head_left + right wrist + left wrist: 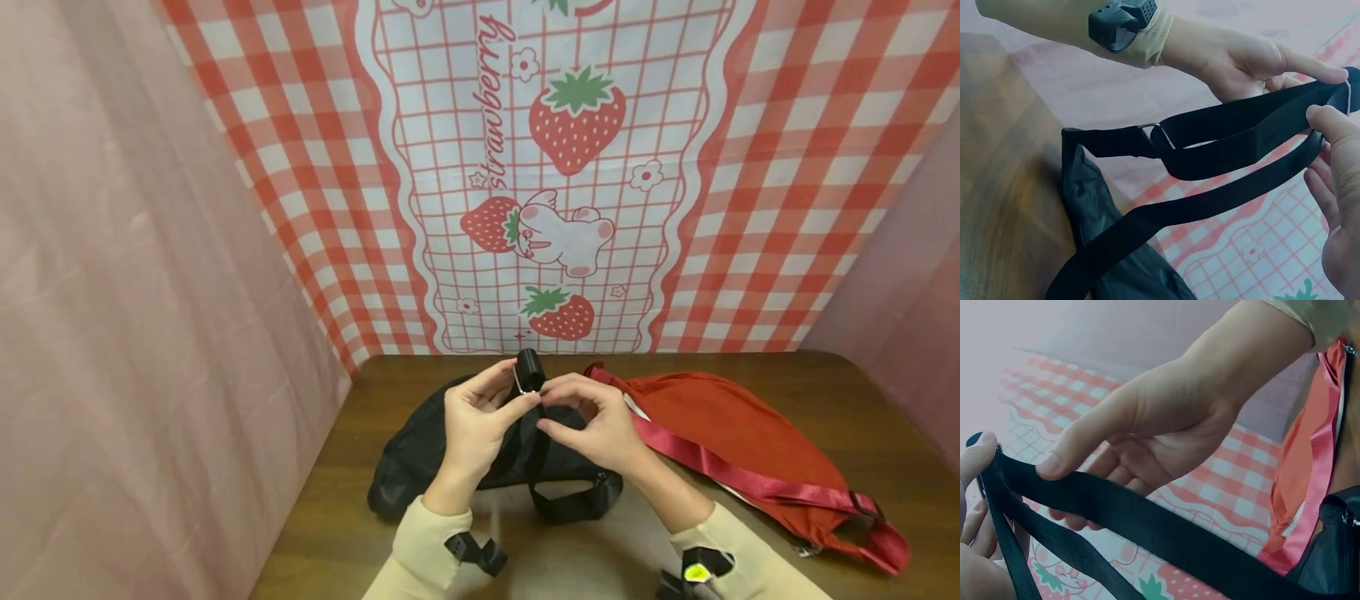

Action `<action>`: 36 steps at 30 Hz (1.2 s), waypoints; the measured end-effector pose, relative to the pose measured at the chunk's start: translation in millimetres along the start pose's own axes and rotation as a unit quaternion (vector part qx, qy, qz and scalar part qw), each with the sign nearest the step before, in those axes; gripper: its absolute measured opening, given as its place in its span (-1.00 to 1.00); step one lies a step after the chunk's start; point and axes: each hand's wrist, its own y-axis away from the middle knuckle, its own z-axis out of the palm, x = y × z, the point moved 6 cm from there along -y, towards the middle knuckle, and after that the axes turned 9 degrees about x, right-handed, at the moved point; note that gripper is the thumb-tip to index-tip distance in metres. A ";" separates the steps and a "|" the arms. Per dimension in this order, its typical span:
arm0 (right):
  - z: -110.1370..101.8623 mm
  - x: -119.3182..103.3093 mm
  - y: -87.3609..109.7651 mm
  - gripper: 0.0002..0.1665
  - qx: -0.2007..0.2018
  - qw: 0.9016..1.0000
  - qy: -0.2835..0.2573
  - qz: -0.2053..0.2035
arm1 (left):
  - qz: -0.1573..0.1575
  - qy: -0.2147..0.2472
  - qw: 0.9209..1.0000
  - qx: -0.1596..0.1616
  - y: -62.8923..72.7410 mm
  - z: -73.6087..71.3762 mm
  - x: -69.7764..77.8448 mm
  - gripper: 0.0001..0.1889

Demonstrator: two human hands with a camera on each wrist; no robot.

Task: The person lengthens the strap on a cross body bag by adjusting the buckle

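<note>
A black bag lies on the table, its black strap lifted up between both hands. My left hand pinches a folded loop of the strap beside a thin metal buckle. To its right, my right hand pinches the strap between thumb and fingers. In the left wrist view, the right thumb lies on the strap's upper face and the fingertips curl behind it. Further along the strap, a second metal ring joins it to a short end piece at the bag, visible in the right wrist view.
A red bag with a shiny pink-red strap lies on the right of the brown wooden table. Behind the table hangs a red-and-white checked cloth with strawberries. A pale pink curtain hangs on the left.
</note>
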 end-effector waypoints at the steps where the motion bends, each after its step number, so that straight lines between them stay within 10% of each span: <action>1: 0.1 1.0 0.0 -0.53 -0.001 1.000 -0.001 0.004 | 0.000 -0.002 1.000 0.003 -0.2 -0.7 0.6 -0.48; 36: 5.2 2.0 1.2 -0.47 -0.025 1.000 0.005 0.015 | -0.015 0.014 1.000 0.000 -2.3 -0.9 4.9 -0.47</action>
